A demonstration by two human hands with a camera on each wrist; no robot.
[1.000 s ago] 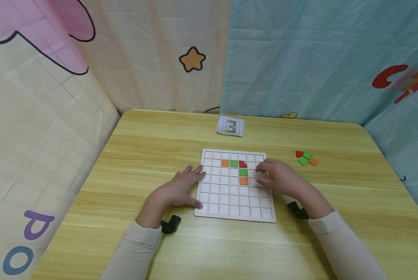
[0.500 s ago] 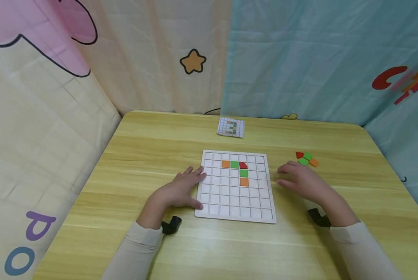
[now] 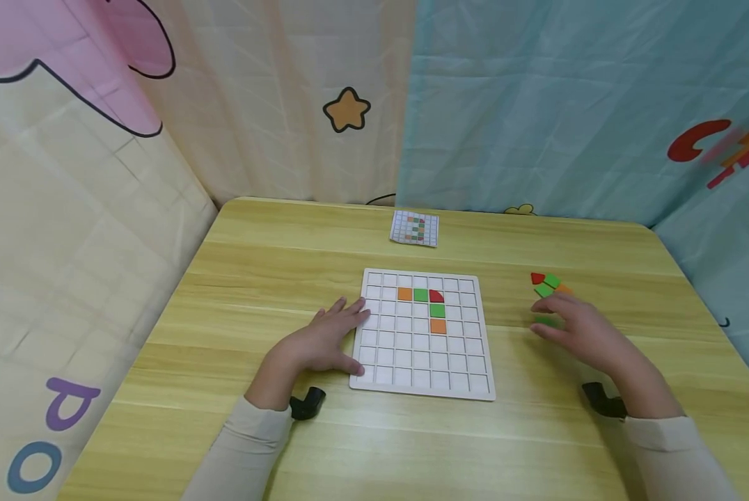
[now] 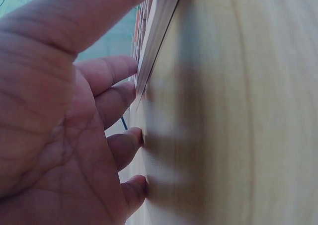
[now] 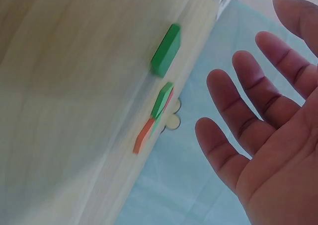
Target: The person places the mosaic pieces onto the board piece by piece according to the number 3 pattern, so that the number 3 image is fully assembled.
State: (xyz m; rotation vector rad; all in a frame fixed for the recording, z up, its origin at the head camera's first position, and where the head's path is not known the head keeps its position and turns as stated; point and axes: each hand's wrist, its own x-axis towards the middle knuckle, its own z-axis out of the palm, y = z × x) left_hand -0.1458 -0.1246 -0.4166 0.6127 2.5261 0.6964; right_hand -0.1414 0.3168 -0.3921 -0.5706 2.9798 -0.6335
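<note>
A white grid board (image 3: 393, 358) lies mid-table. Set in its squares are an orange tile (image 3: 404, 294), a green tile (image 3: 420, 295) and a red quarter-round tile (image 3: 436, 296), with another green tile (image 3: 437, 311) and orange tile (image 3: 438, 326) below the red one. My left hand (image 3: 324, 341) rests at the board's left edge, fingers spread, thumb at the near corner. Over the loose tiles on the right hovers my right hand (image 3: 581, 330), fingers apart and holding nothing. Nearest to it is a loose green tile (image 5: 167, 51), partly hidden by the hand in the head view.
Beyond the right hand, a loose red tile (image 3: 537, 278), green tiles (image 3: 552, 280) and an orange tile (image 5: 143, 136) lie close together. A small card with a printed coloured grid (image 3: 415, 228) lies at the table's back. Printed curtains (image 3: 525, 104) stand behind the table (image 3: 274, 243).
My right hand has moved right, away from the board's right side to the loose tiles. The left hand and the tiles on the board have stayed in place.
</note>
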